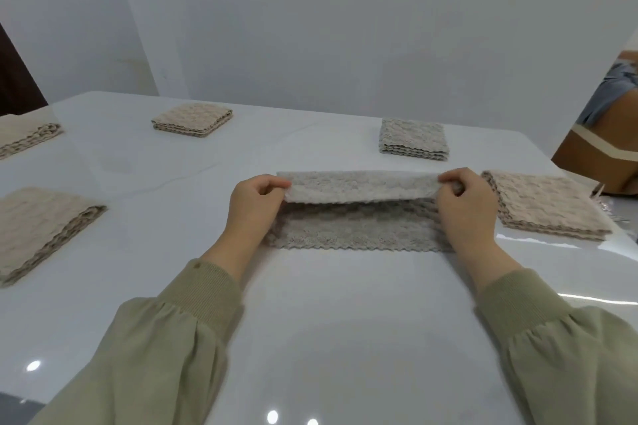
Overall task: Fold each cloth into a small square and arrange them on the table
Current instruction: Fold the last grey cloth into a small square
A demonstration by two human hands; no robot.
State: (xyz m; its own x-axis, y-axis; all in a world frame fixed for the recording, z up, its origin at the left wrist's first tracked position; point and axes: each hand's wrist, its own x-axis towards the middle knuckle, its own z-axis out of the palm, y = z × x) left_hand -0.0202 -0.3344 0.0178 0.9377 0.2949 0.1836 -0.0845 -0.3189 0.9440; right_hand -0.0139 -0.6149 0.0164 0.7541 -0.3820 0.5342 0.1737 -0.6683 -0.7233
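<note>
A grey-beige textured cloth (359, 229) lies on the glossy white table (345, 328) in front of me. Its far part is lifted and doubled back toward me as a raised flap. My left hand (253, 205) pinches the flap's left end. My right hand (464, 203) pinches its right end. The cloth's scalloped near edge stays flat on the table. Folded beige cloths lie around: one at far left (27, 134), one at near left (38, 228), one at the back centre-left (193, 122), one at the back right (412, 139) and one at the right (545, 205).
A brown cardboard box (600, 152) with pale tape stands off the table's right corner, blue fabric above it. A white wall runs behind the table. Crinkled clear plastic shows by the right cloth at the table edge.
</note>
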